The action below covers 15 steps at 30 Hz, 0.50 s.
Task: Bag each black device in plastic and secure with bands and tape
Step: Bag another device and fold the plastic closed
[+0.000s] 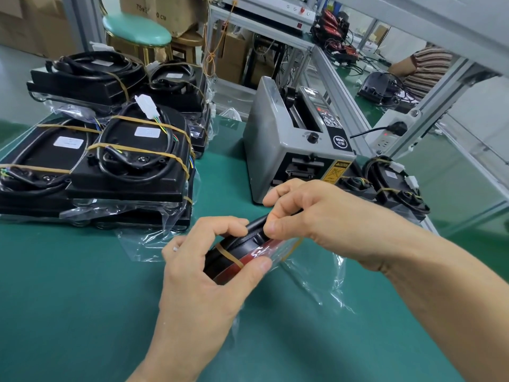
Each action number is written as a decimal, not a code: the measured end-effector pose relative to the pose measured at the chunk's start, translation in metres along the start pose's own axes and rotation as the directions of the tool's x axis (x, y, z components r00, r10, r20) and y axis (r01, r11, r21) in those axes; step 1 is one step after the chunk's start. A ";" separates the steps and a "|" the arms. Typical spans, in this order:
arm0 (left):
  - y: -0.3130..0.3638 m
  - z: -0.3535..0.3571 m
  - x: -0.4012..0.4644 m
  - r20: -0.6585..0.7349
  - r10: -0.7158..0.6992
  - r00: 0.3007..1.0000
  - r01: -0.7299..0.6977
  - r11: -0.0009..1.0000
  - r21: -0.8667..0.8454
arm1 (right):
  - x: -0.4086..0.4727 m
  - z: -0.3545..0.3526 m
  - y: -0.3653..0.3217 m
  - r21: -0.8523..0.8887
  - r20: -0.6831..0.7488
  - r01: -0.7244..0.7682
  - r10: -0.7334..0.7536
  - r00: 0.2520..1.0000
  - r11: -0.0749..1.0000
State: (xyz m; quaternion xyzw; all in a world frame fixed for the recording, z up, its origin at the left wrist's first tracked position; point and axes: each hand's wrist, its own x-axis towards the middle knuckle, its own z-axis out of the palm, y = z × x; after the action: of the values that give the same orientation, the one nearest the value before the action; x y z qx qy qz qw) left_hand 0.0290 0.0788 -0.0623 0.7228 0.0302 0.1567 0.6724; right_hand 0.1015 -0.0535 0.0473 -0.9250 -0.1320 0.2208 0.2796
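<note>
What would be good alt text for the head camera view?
Two bare hands, left hand and right hand, grip a rubber-banded black and red device half inside a clear plastic bag over a green work mat. Stacks of bagged black devices sit left, a grey tape dispenser machine behind.

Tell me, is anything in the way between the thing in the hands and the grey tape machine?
Nothing visible is. The black device, held by the left hand and right hand, sits just before the tape machine, with only bare green table between.
</note>
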 end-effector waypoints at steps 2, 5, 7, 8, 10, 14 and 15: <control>0.001 0.000 0.000 0.000 0.032 0.999 -0.032 0.999 0.022 | -0.001 0.001 -0.002 -0.011 -0.014 0.001 -0.001 1.000 1.000; 0.002 0.001 0.000 -0.004 0.080 0.997 -0.080 0.996 0.047 | -0.001 0.004 -0.002 -0.035 -0.040 -0.013 0.012 0.999 0.999; 0.003 0.001 0.000 -0.010 0.116 0.993 -0.115 0.991 0.061 | -0.001 0.006 -0.003 -0.051 -0.052 -0.010 0.008 0.999 0.999; 0.004 0.001 0.001 -0.014 0.138 0.990 -0.137 0.988 0.070 | -0.001 0.007 -0.003 -0.061 -0.056 -0.008 0.005 0.998 0.998; 0.004 0.002 0.002 -0.023 0.185 0.982 -0.183 0.980 0.085 | -0.002 0.009 -0.003 -0.084 -0.065 -0.002 -0.003 0.998 0.996; 0.003 0.002 0.003 -0.027 0.211 0.977 -0.208 0.975 0.075 | -0.004 0.011 -0.004 -0.109 -0.093 0.007 -0.017 0.996 0.994; 0.003 0.002 0.002 -0.027 0.211 0.977 -0.208 0.975 0.075 | -0.004 0.011 -0.004 -0.111 -0.103 0.009 -0.021 0.994 0.994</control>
State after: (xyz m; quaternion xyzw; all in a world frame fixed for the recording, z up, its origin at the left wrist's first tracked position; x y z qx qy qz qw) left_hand 0.0314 0.0771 -0.0591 0.7427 -0.0289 0.2381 0.6252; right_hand 0.0917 -0.0469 0.0426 -0.9483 -0.1362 0.1626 0.2362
